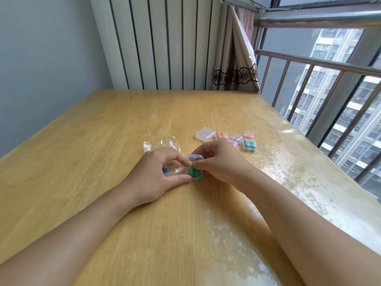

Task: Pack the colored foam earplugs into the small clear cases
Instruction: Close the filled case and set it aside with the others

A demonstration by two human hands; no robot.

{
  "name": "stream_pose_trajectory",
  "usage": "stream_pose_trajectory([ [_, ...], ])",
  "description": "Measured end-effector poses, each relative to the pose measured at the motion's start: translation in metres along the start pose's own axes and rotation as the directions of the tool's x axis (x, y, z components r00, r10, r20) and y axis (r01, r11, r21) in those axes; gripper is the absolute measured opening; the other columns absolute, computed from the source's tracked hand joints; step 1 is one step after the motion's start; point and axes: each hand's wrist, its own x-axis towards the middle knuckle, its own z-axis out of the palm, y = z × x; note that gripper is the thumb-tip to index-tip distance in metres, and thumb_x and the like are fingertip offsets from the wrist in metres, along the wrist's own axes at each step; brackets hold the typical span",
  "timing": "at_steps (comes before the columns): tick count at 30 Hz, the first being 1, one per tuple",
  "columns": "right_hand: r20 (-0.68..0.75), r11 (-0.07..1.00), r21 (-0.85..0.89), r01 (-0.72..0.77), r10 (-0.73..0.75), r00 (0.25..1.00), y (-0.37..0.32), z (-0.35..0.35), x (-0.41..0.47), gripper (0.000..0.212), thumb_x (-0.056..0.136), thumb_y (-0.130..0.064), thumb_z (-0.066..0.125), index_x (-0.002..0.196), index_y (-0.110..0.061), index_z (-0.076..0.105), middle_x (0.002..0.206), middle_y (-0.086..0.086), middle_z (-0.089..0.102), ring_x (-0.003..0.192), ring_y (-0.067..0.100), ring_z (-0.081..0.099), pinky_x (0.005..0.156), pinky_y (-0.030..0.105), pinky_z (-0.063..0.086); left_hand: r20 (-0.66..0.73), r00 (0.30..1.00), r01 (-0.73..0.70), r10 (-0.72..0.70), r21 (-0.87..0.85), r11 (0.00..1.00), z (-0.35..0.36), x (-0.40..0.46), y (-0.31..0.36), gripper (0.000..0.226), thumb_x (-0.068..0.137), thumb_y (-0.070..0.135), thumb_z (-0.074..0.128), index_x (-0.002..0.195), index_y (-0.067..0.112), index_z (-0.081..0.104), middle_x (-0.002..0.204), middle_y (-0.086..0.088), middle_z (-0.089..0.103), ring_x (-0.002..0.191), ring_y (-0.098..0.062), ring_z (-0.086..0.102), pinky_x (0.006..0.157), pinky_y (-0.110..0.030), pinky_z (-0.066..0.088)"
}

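A small clear case [195, 172] with 2 green earplugs [194, 171] is pinched by the left hand [156, 174] and right hand [218, 162] on the table [103, 141].

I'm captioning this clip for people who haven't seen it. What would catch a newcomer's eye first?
Two hands meet mid-table over an open clear case holding green earplugs: the left hand steadies it, the right hand pinches at its rim. Behind them sits a cluster of filled cases, orange, pink and teal, toward the window side.
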Motion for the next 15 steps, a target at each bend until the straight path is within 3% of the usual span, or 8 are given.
stream_pose_trajectory([
  [2, 0.021, 0.999, 0.033, -0.029, 0.028, 0.999, 0.0003, -0.0024, -0.0002, 0.012, 0.083, -0.011, 0.075, 0.094, -0.015, 0.079, 0.089, 0.005, 0.078, 0.079, 0.01, 0.067, 0.077, 0.031, 0.056, 0.006, 1.0, 0.009, -0.009, -0.008, 1.0, -0.0002, -0.0003, 0.0002, 0.024, 0.075, 0.038, 0.085, 0.095, 0.04, 0.073, 0.105, 0.018, 0.071, 0.107, -0.001, 0.063, 0.09, -0.027, 0.052],
  [8, 0.044, 0.998, 0.039, -0.039, 0.038, 0.998, -0.0001, -0.0024, 0.0002, 0.014, 0.084, -0.012, 0.076, 0.097, -0.016, 0.078, 0.09, 0.003, 0.078, 0.078, 0.009, 0.066, 0.075, 0.027, 0.054, 0.03, 1.0, -0.011, 0.01, 0.018, 1.0, 0.0003, -0.0004, 0.0029, 0.026, 0.078, 0.032, 0.083, 0.102, 0.042, 0.076, 0.109, 0.022, 0.07, 0.108, 0.003, 0.06, 0.075, -0.008, 0.041],
  [12, 0.074, 0.997, 0.05, -0.057, 0.054, 0.996, 0.0013, -0.0075, 0.0023, 0.015, 0.087, -0.013, 0.072, 0.099, -0.019, 0.08, 0.089, 0.003, 0.078, 0.08, 0.012, 0.068, 0.09, 0.039, 0.058, 0.038, 0.999, -0.007, 0.006, 0.025, 1.0, 0.0005, -0.0001, 0.0024, 0.025, 0.079, 0.033, 0.082, 0.102, 0.04, 0.076, 0.11, 0.024, 0.069, 0.109, 0.006, 0.059, 0.075, -0.006, 0.04],
  [15, 0.068, 0.998, 0.045, -0.048, 0.045, 0.997, 0.0023, -0.0085, 0.0015, 0.02, 0.087, -0.007, 0.069, 0.1, -0.017, 0.079, 0.087, 0.004, 0.079, 0.087, 0.02, 0.076, 0.092, 0.045, 0.06, 0.053, 0.998, -0.021, 0.019, 0.036, 0.999, 0.0006, -0.0004, 0.0026, 0.027, 0.08, 0.034, 0.081, 0.105, 0.043, 0.075, 0.112, 0.024, 0.067, 0.111, 0.005, 0.058, 0.078, -0.01, 0.041],
])
